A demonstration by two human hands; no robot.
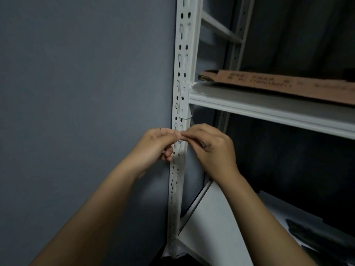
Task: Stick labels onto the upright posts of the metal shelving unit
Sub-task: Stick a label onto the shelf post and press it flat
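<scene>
Two hands (159, 144) (213, 144), two perforated upright posts (181, 60) (237, 48), one white shelf (269, 110), one flat cardboard sheet (288, 83)

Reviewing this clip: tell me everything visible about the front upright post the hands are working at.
The post is white painted metal, an angle section punched with paired round holes and keyhole slots along its length. It stands upright against a grey wall, running from the top of the frame to near the bottom. A white shelf hooks into it through a bracket about midway. Below that, the left hand and right hand meet at its face, fingers pinched together over a small pale piece with a blue mark, mostly hidden.
</scene>
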